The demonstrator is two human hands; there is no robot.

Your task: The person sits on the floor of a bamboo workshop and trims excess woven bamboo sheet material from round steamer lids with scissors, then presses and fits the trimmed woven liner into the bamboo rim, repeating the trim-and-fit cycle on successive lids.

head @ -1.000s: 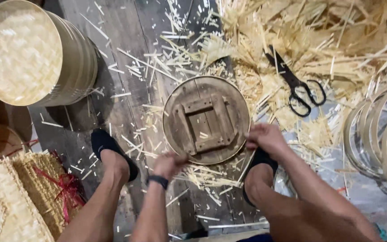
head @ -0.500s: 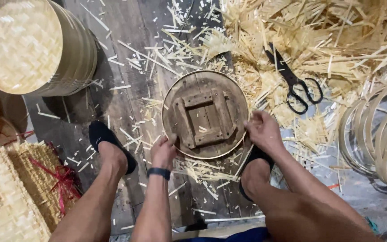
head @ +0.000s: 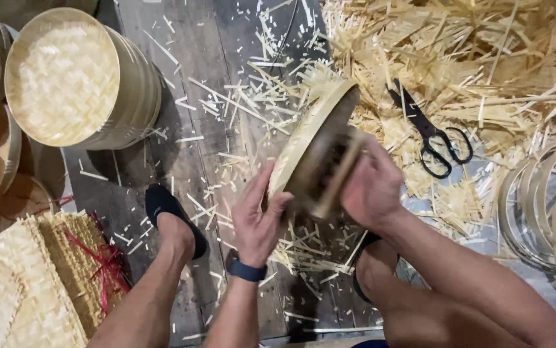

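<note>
**A:** Dark floorboards point(head: 130, 187) down there, strewn with bamboo slivers point(head: 226, 96), and a round lid point(head: 313, 151) tipped up on edge right in the middle.

**B:** Left hand point(head: 256, 222) cups the lid's near rim, fingers point(head: 262, 193) curled loosely round it, thumb across the pale woven face.

**A:** And the right hand point(head: 371, 187)?

**B:** Closed on the back side, gripping what looks like a wooden frame, though it's blurred, so I won't swear to it. Both hands are grasping the lid, lifted off the floor.

**A:** Room around it?

**B:** Open boards to the left, up to a stack of steamers point(head: 84, 80). Right side is crowded: scissors point(head: 432, 138) lie near on a heap of strips point(head: 484, 71), hoops point(head: 548, 206) beyond. Woven mats point(head: 33, 290) sit bottom left, well apart.

**A:** Feet?

**B:** A black shoe point(head: 171, 216) just left of the left wrist.
</note>
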